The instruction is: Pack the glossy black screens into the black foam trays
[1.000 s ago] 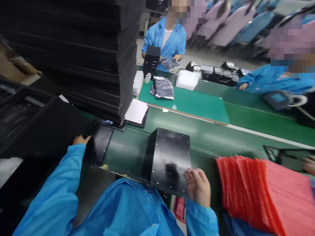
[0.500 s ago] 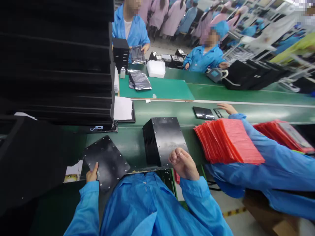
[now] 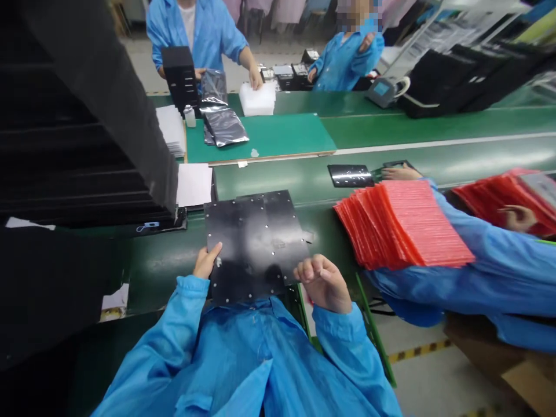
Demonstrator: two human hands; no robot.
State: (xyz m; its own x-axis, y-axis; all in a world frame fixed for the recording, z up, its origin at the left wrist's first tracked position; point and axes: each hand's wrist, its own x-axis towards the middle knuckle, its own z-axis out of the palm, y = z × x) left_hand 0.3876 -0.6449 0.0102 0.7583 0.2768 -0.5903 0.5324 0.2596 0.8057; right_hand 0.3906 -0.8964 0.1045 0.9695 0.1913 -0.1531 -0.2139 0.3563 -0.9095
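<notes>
My left hand (image 3: 206, 262) grips the left edge of a flat black panel (image 3: 237, 243) dotted with small light spots along its border, thumb on top. That panel lies over the left part of a stack of similar black panels (image 3: 284, 231), whose right part shows faint lettering. Whether the panel rests on the stack or hovers just above it I cannot tell. At the stack's front right corner is my right hand (image 3: 324, 282), closed with fingertips drawn together. What they hold, if anything, is too small to make out.
Tall black stacked pieces (image 3: 87, 145) stand at the left. Red sleeves (image 3: 408, 226) are piled at the right beside a co-worker's blue arm (image 3: 486, 260). A glossy black plate (image 3: 351, 175) lies on the green bench (image 3: 269, 179). Two people work across it.
My left hand has carried the black panel rightward and up, over the stack. My right hand stays closed by the stack's corner. Across the bench, a person now reaches to the white pile.
</notes>
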